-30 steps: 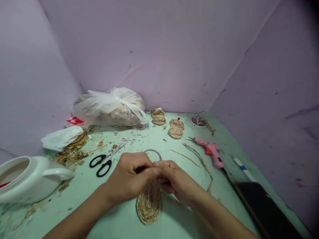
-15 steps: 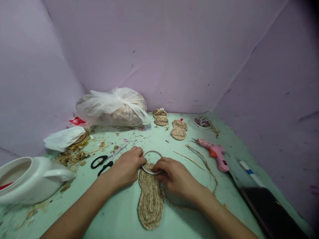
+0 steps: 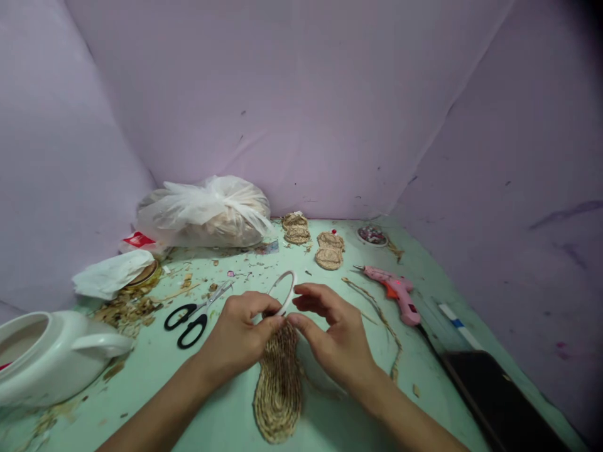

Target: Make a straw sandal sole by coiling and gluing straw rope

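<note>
Between the thumb and index finger of my left hand (image 3: pixel 245 329) is a pale ring (image 3: pixel 288 295), raised and tilted at the toe of a woven straw sole (image 3: pixel 277 389). The sole is slipper-shaped, coiled from braided cord, with its upper end partly hidden by my fingers. My right hand (image 3: pixel 332 333) is close on the right, fingers curved and apart from the thumb, whose tip is near the left thumb and the sole's upper end. Right of it a braided straw cord (image 3: pixel 377 304) curves over the table.
Black-handled scissors (image 3: pixel 198 317) lie left of my hands. A white teapot (image 3: pixel 61 358) is at far left. A pink glue gun (image 3: pixel 393 289) and a dark phone-like slab (image 3: pixel 499 389) lie right. Small woven pieces (image 3: pixel 330 251), a tied plastic bag (image 3: pixel 207 213) and a bead dish (image 3: pixel 372 235) stand behind.
The ring has gone from lying nearly flat on the sole to standing tilted up in my left hand. My right fingers have come off the ring and spread. The view has shifted slightly.
</note>
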Demonstrator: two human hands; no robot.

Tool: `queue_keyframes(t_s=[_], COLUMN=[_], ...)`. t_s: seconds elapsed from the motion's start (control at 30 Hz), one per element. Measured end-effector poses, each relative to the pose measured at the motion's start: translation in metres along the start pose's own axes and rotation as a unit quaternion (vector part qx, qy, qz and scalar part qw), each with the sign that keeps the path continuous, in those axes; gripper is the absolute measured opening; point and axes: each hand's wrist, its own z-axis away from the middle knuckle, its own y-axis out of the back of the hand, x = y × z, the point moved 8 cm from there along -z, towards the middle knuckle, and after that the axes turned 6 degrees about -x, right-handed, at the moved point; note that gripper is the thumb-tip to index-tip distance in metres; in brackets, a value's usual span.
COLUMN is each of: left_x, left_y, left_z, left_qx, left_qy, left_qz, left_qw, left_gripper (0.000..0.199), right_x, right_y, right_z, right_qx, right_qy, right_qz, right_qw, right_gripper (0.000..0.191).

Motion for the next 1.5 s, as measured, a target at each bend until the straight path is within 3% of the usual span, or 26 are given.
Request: queue_keyframes(t_s=[0.13, 0.33, 0.53, 0.63, 0.77, 1.0, 1.27, 1.5], left_x=[-0.001, -0.002, -0.002, -0.002, -0.003, -0.009, 0.003, 0.001], left_y=[-0.012, -0.019, -0.021, -0.021, -0.020, -0.015, -0.012, -0.008], left_z=[0.002, 0.006, 0.007, 0.006, 0.004, 0.002, -0.001, -0.001], left_qx=[-0.011, -0.002, -0.008, -0.012, -0.019, -0.018, -0.104, -0.068], left_qy=[0.007, 0.022, 0.029, 0.029, 0.036, 0.053, 0.001, 0.007], left_qz=[0.018, 0.019, 0.031, 0.045, 0.052, 0.064, 0.058, 0.015], left_qw=[1.000, 1.000, 0.999, 0.998, 0.998, 0.996, 0.993, 0.998], left_gripper=[0.015, 0.015, 0.017, 0.018, 0.017, 0.015, 0.026, 0.024], right_x=[0.002, 0.001, 0.008, 0.012, 0.015, 0.006, 0.026, 0.024], right_y=[-0.008, -0.007, -0.010, -0.011, -0.013, -0.009, -0.008, -0.006], right_z=[0.010, 0.018, 0.015, 0.014, 0.011, 0.006, 0.003, 0.002], right_qx=[0.025, 0.064, 0.041, 0.039, 0.030, 0.002, -0.025, -0.012], right_qy=[0.014, 0.040, 0.004, -0.022, -0.058, -0.029, -0.101, -0.106], right_qz=[-0.005, 0.025, -0.007, -0.041, -0.092, -0.041, -0.116, -0.092], right_qw=[1.000, 0.997, 0.999, 0.998, 0.994, 0.999, 0.988, 0.990], right_gripper=[0.026, 0.013, 0.008, 0.019, 0.021, 0.005, 0.013, 0.016])
